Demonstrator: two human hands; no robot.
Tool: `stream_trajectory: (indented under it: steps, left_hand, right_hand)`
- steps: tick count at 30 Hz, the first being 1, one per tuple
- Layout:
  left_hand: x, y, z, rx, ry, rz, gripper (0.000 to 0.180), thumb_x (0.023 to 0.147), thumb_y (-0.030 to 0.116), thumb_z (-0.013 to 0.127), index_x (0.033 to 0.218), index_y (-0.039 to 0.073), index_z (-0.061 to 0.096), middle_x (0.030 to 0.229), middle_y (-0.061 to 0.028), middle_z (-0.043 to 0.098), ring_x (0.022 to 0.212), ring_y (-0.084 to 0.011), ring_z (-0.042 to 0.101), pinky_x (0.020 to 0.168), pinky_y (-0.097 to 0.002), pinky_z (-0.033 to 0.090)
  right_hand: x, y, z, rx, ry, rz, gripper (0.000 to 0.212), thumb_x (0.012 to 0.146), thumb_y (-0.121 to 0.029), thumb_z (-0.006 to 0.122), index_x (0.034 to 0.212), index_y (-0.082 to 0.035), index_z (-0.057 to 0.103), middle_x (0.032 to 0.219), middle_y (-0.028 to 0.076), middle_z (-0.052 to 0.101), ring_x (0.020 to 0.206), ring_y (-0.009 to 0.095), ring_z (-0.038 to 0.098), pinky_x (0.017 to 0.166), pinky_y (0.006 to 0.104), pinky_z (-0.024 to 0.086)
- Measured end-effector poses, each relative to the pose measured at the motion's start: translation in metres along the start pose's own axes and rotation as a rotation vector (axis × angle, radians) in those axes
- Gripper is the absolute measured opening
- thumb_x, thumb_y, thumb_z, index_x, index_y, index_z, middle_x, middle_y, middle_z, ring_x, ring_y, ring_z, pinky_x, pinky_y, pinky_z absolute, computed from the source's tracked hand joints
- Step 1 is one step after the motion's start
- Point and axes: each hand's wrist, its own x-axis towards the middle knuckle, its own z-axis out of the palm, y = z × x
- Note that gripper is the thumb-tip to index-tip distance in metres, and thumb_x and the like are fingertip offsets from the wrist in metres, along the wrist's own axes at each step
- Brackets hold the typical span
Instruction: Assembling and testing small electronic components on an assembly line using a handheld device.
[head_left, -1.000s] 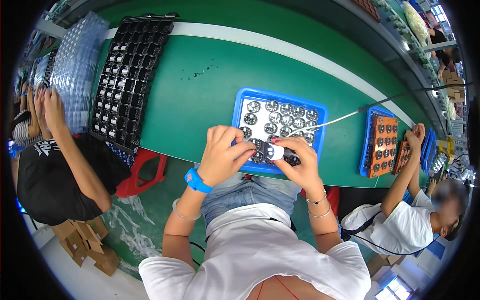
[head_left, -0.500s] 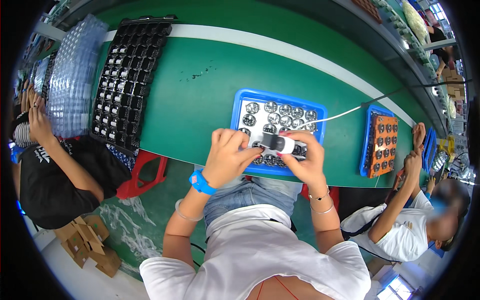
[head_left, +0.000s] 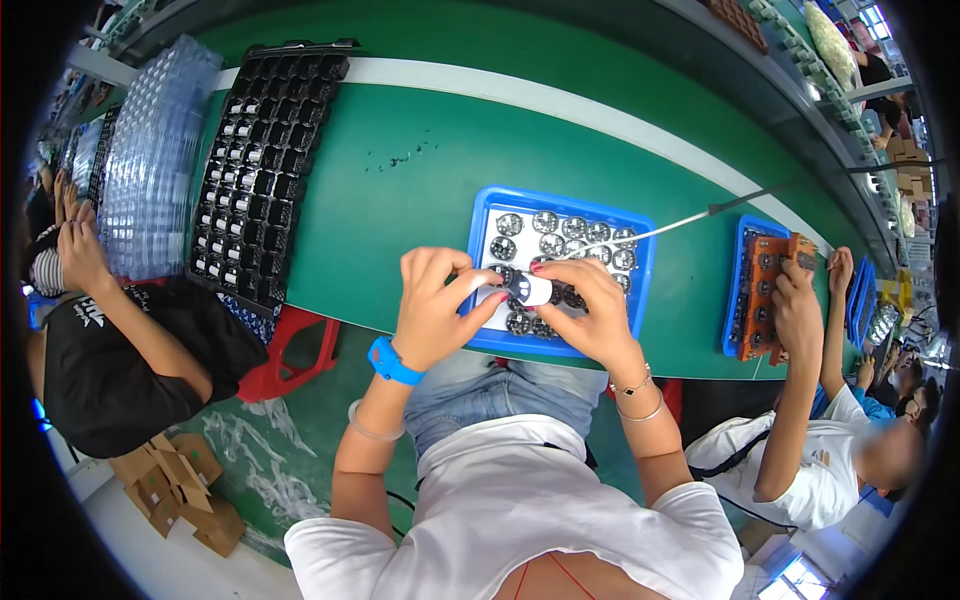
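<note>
Above the near part of a blue tray (head_left: 647,262), both my hands hold one small white-and-black cylindrical part (head_left: 534,291). My left hand (head_left: 432,310) pinches its dark left end between thumb and forefinger. With thumb and fingers, my right hand (head_left: 598,312) grips the white end. Dark spots show on the white surface facing up. Round black-and-silver components (head_left: 574,228) sit in rows on the tray's white insert; my hands hide some of the nearer ones. A white cable (head_left: 650,234) reaches over the tray toward my right hand; its tip is hard to make out.
Left on the green table stand a black compartment tray (head_left: 262,130) holding white cylinders and stacked clear plastic trays (head_left: 150,170). Dark specks (head_left: 402,160) lie mid-table. At right, a co-worker's hand (head_left: 797,310) touches an orange rack (head_left: 762,300). A red stool (head_left: 285,360) stands below the table edge.
The part has turned from its blurred, tilted pose and sits slightly further left, with my left fingers now on its dark end. The right co-worker's hand has come onto the orange rack.
</note>
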Motion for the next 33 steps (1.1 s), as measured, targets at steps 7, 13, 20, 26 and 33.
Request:
stream_trajectory:
  steps: [7, 13, 20, 26, 33]
  left_hand:
    - [0.005, -0.004, 0.007, -0.004, -0.080, 0.057, 0.012, 0.071, 0.018, 0.075, 0.083, 0.018, 0.071, 0.084, 0.0002, 0.048, 0.088, -0.0209, 0.048, 0.083, -0.0383, 0.033]
    - [0.010, -0.002, 0.018, 0.011, -0.120, 0.127, 0.013, 0.071, 0.023, 0.077, 0.083, 0.018, 0.073, 0.082, -0.0001, 0.047, 0.085, -0.0208, 0.047, 0.082, -0.0378, 0.033]
    - [0.008, -0.005, 0.010, -0.016, -0.042, 0.054, 0.017, 0.067, 0.024, 0.080, 0.077, 0.015, 0.071, 0.080, 0.0005, 0.046, 0.084, -0.0198, 0.046, 0.080, -0.0365, 0.032]
    - [0.017, -0.009, 0.006, 0.016, -0.002, -0.037, 0.014, 0.071, 0.021, 0.077, 0.081, 0.016, 0.069, 0.083, -0.0001, 0.048, 0.086, -0.0219, 0.047, 0.081, -0.0372, 0.033]
    - [0.023, -0.016, 0.016, 0.022, -0.070, 0.050, 0.012, 0.073, 0.021, 0.076, 0.084, 0.018, 0.073, 0.084, 0.0001, 0.048, 0.089, -0.0214, 0.046, 0.082, -0.0372, 0.032]
  right_hand:
    - [-0.014, 0.011, -0.006, 0.272, 0.125, 0.257, 0.038, 0.074, -0.002, 0.075, 0.108, -0.001, 0.059, 0.101, 0.009, 0.065, 0.095, 0.017, 0.060, 0.085, 0.0302, 0.047]
    - [0.002, 0.008, -0.009, 0.147, 0.154, 0.174, 0.037, 0.074, -0.003, 0.076, 0.107, -0.002, 0.059, 0.102, 0.010, 0.065, 0.095, 0.018, 0.061, 0.084, 0.0302, 0.048]
    - [0.016, 0.006, -0.003, -0.027, 0.049, 0.042, 0.034, 0.071, -0.007, 0.076, 0.103, -0.004, 0.064, 0.099, 0.011, 0.067, 0.090, 0.026, 0.063, 0.081, 0.0344, 0.049]
    - [0.015, 0.007, -0.005, -0.003, 0.033, 0.047, 0.034, 0.071, -0.007, 0.076, 0.103, -0.004, 0.064, 0.099, 0.011, 0.067, 0.090, 0.025, 0.063, 0.083, 0.0345, 0.048]
    - [-0.002, 0.022, -0.011, 0.424, 0.312, 0.248, 0.040, 0.079, -0.001, 0.071, 0.114, -0.001, 0.053, 0.105, 0.006, 0.060, 0.100, 0.015, 0.057, 0.089, 0.0281, 0.044]
